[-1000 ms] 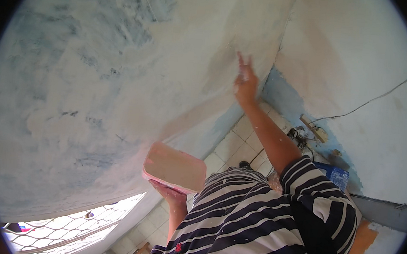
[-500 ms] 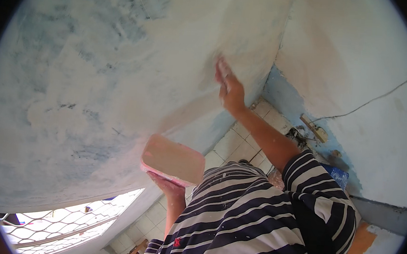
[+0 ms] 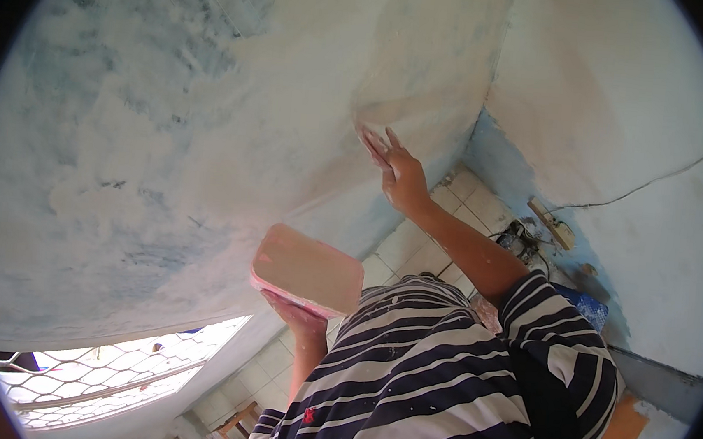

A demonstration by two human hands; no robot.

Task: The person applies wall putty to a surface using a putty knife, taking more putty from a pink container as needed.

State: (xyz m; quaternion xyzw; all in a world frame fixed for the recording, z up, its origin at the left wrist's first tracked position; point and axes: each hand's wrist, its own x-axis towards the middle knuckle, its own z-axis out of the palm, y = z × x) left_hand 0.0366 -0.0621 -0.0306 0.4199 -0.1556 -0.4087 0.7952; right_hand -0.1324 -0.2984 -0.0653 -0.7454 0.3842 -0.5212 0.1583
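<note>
My left hand [image 3: 298, 313] supports a pink rectangular tub [image 3: 342, 301] from below and the side, close to my striped shirt. Smooth beige-pink putty [image 3: 306, 267] fills the tub nearly to the rim. My right hand [image 3: 405, 181] reaches out to the patchy wall [image 3: 165, 172]. Its fingers are drawn together, coated with putty, and press at the wall surface. A thin flat edge seems to lie along them, but what it is cannot be made out. Around them, damp-looking putty streaks cover the wall, with blue-grey paint showing through farther left.
An inside corner meets a second wall [image 3: 618, 84] on the right, where a thin cable [image 3: 661, 171] runs to a wooden strip [image 3: 551, 223]. Dark cords [image 3: 523, 240] and a blue bag-like item [image 3: 580, 305] lie near its foot. A window grille [image 3: 108, 378] is at lower left, above tiled floor [image 3: 403, 244].
My right hand has moved slightly down along the wall. The tub in my left hand has shifted a little right and up, and the view has tilted slightly.
</note>
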